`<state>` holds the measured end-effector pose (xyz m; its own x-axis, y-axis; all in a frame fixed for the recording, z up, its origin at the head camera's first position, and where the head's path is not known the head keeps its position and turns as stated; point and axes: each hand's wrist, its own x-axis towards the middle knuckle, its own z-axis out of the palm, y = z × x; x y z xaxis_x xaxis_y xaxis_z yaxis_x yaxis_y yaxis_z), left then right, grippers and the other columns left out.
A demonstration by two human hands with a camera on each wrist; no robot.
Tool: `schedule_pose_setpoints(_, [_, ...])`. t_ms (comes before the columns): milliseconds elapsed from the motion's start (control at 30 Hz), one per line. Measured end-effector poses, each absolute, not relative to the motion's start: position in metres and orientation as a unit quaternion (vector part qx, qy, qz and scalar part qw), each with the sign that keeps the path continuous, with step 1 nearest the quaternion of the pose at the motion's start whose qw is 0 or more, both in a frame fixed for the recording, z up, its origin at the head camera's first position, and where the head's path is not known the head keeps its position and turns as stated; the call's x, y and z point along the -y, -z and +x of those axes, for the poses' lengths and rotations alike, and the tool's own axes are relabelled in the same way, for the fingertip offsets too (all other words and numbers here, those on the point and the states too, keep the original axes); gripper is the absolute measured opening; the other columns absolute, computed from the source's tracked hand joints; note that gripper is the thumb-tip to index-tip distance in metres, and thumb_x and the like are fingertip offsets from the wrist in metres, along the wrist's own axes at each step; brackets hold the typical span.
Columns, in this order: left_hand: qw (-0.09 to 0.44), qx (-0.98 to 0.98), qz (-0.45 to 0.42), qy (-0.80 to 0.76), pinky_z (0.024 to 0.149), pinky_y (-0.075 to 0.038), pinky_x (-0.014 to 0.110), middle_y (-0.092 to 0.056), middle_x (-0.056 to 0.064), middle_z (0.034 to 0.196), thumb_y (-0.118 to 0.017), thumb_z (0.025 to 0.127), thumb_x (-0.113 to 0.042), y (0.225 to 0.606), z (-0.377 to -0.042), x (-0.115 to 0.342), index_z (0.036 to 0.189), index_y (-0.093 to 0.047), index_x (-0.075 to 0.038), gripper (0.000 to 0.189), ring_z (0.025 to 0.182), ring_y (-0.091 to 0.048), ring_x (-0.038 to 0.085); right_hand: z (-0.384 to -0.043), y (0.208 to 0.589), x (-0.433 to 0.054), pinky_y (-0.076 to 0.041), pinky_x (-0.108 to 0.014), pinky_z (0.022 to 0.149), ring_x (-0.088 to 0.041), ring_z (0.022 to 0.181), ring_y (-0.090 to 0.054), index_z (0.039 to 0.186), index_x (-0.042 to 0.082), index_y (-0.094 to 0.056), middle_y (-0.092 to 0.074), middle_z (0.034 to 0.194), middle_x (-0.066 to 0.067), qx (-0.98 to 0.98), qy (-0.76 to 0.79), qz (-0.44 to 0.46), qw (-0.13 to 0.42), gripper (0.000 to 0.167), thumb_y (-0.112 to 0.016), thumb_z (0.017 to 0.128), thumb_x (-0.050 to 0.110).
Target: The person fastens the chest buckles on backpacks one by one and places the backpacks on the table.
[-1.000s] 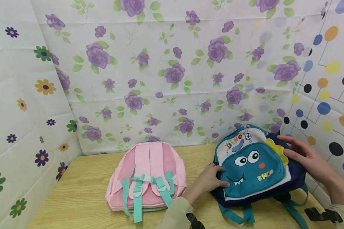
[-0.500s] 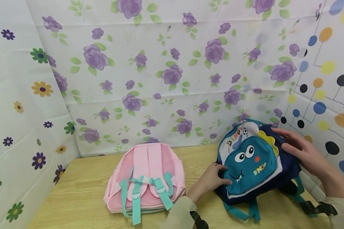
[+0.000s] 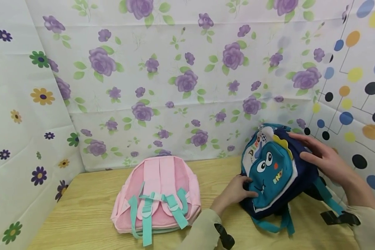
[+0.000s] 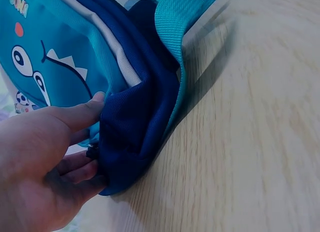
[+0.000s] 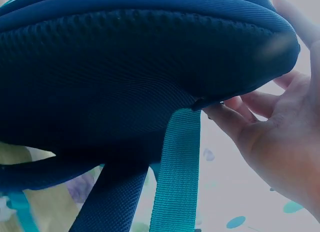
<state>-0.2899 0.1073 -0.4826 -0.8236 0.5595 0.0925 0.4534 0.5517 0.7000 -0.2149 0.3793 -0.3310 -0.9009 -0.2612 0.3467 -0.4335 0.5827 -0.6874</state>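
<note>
A blue children's backpack (image 3: 270,170) with a dinosaur face on its front pocket stands tilted on the table at the right. My left hand (image 3: 237,191) grips its lower left side, thumb on the front and fingers curled at the side, as the left wrist view shows closely. On the far side, my right hand (image 3: 323,156) holds the navy side panel between thumb and fingers. The right wrist view shows the dark mesh back (image 5: 125,67) and a teal strap (image 5: 177,172) hanging beside the right hand (image 5: 285,122). Teal straps trail below the bag.
Left of the blue backpack, a pink backpack (image 3: 159,194) lies with its mint-buckled shoulder straps facing up. Both bags are on a light wooden table (image 3: 72,208). Flower-print cloth (image 3: 162,86) hangs behind, and a dotted cloth (image 3: 359,104) closes the right side.
The blue backpack has turned, its front swinging toward the left and its right side rising, both hands moving with it. The pink backpack stays in place; the head view shifted slightly.
</note>
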Motion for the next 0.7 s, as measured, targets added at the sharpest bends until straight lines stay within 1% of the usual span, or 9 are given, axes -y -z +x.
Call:
schedule_pose_setpoints(100, [0.068,-0.875,0.292,-0.379,0.102,-0.046,0.024,-0.061,-0.001,0.131,-0.079,0.084,-0.041,0.484,-0.29,-0.111,0.132,-0.062,-0.014,0.057,0.119,-0.055,0.009,-0.216,0.327,-0.375,-0.038,-0.005,0.088,0.011,0.128,-0.035,0.156,0.024,-0.031,-0.032,0.157,0.012,0.89,-0.402,0.188,0.101,0.058,-0.05,0.103,0.011])
schedule_pose_setpoints(233, [0.065,-0.872,0.3,-0.381,0.102,-0.046,0.023,-0.062,-0.001,0.132,-0.078,0.086,-0.041,0.484,-0.289,-0.115,0.133,-0.062,-0.013,0.057,0.119,-0.056,0.008,-0.218,0.322,-0.366,-0.039,-0.006,0.088,0.004,0.127,-0.039,0.156,0.027,-0.033,-0.034,0.156,0.01,0.891,-0.401,0.187,0.101,0.061,-0.055,0.101,0.011])
schedule_pose_setpoints(333, [0.068,-0.868,0.314,-0.379,0.102,-0.046,0.023,-0.062,-0.001,0.133,-0.075,0.088,-0.041,0.483,-0.288,-0.119,0.135,-0.061,-0.012,0.057,0.119,-0.057,0.008,-0.22,0.318,-0.359,-0.039,-0.007,0.088,0.003,0.126,-0.041,0.155,0.024,-0.036,-0.037,0.154,0.011,0.885,-0.404,0.203,0.112,0.061,-0.057,0.099,0.008])
schedule_pose_setpoints(467, [0.074,-0.859,0.327,-0.386,0.103,-0.045,0.022,-0.062,-0.001,0.134,-0.072,0.09,-0.042,0.481,-0.284,-0.124,0.137,-0.058,-0.011,0.058,0.119,-0.057,0.007,-0.223,0.314,-0.349,-0.045,-0.011,0.086,0.002,0.12,-0.049,0.153,0.019,-0.039,-0.042,0.149,0.012,0.875,-0.414,0.218,0.121,0.059,-0.057,0.098,0.004])
schedule_pose_setpoints(567, [0.079,-0.85,0.325,-0.407,0.103,-0.045,0.023,-0.062,-0.001,0.133,-0.072,0.09,-0.041,0.482,-0.282,-0.126,0.137,-0.058,-0.012,0.058,0.119,-0.057,0.007,-0.224,0.31,-0.343,-0.049,-0.015,0.082,0.001,0.113,-0.055,0.152,0.021,-0.041,-0.045,0.145,0.013,0.878,-0.413,0.211,0.119,0.057,-0.058,0.099,0.007])
schedule_pose_setpoints(700, [0.087,-0.835,0.33,-0.431,0.102,-0.046,0.023,-0.063,-0.002,0.133,-0.072,0.09,-0.04,0.483,-0.283,-0.125,0.137,-0.058,-0.014,0.055,0.12,-0.058,0.008,-0.225,0.307,-0.338,-0.05,-0.016,0.082,0.003,0.113,-0.055,0.151,0.027,-0.042,-0.044,0.146,0.011,0.889,-0.4,0.191,0.116,0.055,-0.059,0.1,0.014])
